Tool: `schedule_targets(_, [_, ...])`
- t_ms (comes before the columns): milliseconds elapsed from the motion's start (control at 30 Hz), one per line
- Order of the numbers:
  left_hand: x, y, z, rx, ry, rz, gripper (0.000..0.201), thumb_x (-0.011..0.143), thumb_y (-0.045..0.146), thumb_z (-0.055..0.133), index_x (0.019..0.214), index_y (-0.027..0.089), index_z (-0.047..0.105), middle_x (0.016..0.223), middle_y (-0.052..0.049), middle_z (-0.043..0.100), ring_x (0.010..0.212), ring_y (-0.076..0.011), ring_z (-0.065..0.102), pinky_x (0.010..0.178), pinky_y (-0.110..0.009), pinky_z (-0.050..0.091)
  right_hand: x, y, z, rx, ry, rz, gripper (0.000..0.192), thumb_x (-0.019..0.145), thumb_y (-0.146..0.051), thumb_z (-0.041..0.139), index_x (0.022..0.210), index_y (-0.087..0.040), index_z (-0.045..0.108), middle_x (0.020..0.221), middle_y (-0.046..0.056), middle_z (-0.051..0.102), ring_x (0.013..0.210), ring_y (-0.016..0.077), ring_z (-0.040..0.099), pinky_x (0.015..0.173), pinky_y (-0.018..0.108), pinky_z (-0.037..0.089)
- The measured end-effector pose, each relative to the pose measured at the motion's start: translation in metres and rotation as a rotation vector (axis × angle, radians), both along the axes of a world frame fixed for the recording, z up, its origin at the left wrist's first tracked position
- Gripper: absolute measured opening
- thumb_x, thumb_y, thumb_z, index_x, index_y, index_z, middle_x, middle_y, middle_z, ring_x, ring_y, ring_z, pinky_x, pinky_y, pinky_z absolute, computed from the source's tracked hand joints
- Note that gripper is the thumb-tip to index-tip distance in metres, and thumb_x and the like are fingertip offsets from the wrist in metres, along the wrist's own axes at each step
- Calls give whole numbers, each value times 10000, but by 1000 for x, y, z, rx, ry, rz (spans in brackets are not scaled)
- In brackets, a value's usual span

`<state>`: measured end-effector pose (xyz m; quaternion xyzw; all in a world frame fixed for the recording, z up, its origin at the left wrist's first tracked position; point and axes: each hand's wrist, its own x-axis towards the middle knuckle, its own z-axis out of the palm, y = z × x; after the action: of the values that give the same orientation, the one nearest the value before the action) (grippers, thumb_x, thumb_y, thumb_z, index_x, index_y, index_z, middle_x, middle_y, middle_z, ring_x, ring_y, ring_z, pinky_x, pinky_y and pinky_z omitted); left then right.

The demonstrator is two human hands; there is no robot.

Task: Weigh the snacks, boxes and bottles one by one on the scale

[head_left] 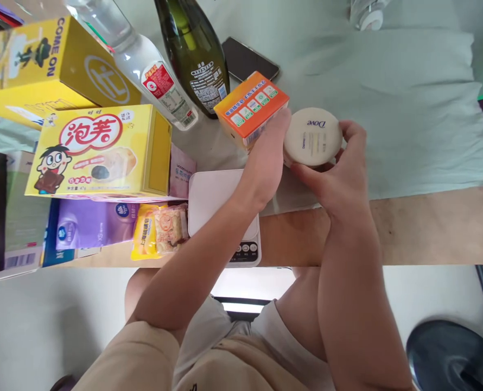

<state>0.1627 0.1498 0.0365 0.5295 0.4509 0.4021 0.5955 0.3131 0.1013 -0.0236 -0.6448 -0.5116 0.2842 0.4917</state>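
Note:
A round white Dove jar is held up above the table, its lid facing me. My right hand cups it from below and the right, fingers wrapped around its rim. My left hand grips its left side, thumb edge against the lid. Just left of the jar sits an orange and white box, touching the back of my left hand. Under my left forearm lies a white kitchen scale with buttons at its near edge.
At left are a yellow snack box, a larger yellow box, a purple pack and a small snack bag. Behind stand a clear bottle, a dark green bottle and a black phone. A pale cloth covers the right.

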Motion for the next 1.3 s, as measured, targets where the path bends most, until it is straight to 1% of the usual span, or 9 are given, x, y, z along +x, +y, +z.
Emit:
schedule_targets(100, [4, -8, 7, 90, -18, -61, 423, 1107, 481, 346, 933, 226, 636, 1119, -46, 731, 1251, -275, 716, 1134, -545, 605, 6, -7, 8, 29, 18, -63, 947, 660, -479, 935, 1443, -367, 414, 1581, 84, 449, 1452, 355, 542, 1174, 637, 561])
schedule_targets(200, [-6, -22, 12, 158, -64, -91, 441, 1090, 545, 381, 929, 236, 651, 1098, -37, 723, 1255, -289, 712, 1140, -552, 605, 1, -19, 23, 128, -3, -10, 902, 707, -484, 909, 1468, -398, 431, 1591, 56, 447, 1512, 353, 490, 1185, 624, 563])
schedule_targets(367, [-68, -69, 16, 260, -38, 26, 682, 929, 871, 496, 1234, 304, 720, 1359, -63, 719, 1292, -349, 695, 1009, -499, 676, -38, -49, 44, 353, 55, 148, 907, 716, -617, 887, 1492, -415, 463, 1522, 47, 470, 1468, 322, 517, 1157, 563, 599])
schedule_targets(500, [-119, -116, 14, 291, -46, 100, 683, 940, 837, 503, 1361, 345, 720, 1419, -75, 683, 1239, -325, 707, 911, -432, 712, -73, -69, 52, 388, 14, 306, 886, 706, -549, 911, 1487, -453, 503, 1477, 25, 525, 1380, 295, 571, 1123, 527, 607])
schedule_targets(633, [-140, -141, 2, 387, -13, 222, 699, 983, 809, 399, 1398, 345, 716, 1429, -87, 647, 1226, -319, 696, 886, -464, 713, -96, -74, 42, 408, -1, 366, 894, 713, -585, 887, 1498, -431, 487, 1479, 30, 531, 1371, 289, 582, 1140, 516, 587])
schedule_targets(833, [-155, -138, -14, 639, 176, 289, 621, 1056, 669, 368, 1386, 267, 708, 1350, -121, 696, 1224, -313, 686, 980, -506, 636, -101, -70, 15, 387, -30, 429, 984, 697, -635, 902, 1547, -382, 475, 1488, 50, 550, 1409, 294, 573, 1266, 529, 488])
schedule_targets(1100, [-160, -136, -24, 793, 274, 301, 494, 1071, 549, 397, 1405, 269, 630, 1300, -118, 717, 1188, -305, 712, 1009, -481, 606, -85, -64, 9, 324, -55, 528, 1117, 649, -706, 912, 1619, -432, 431, 1628, 15, 507, 1531, 303, 509, 1345, 520, 414])
schedule_targets(1200, [-161, -138, -29, 773, 233, 281, 547, 1026, 553, 461, 1501, 291, 529, 1400, -110, 655, 1302, -320, 650, 1079, -524, 585, -92, -67, 9, 324, 100, 510, 943, 793, -771, 735, 1614, -418, 435, 1687, 25, 480, 1613, 316, 439, 1378, 562, 359])
schedule_targets(1300, [-163, -138, -33, 767, 202, 304, 623, 975, 665, 464, 1521, 368, 507, 1453, -80, 615, 1367, -357, 600, 1158, -586, 532, -100, -70, 13, 365, 153, 349, 775, 864, -796, 574, 1514, -374, 546, 1602, 46, 576, 1551, 311, 519, 1351, 581, 391])
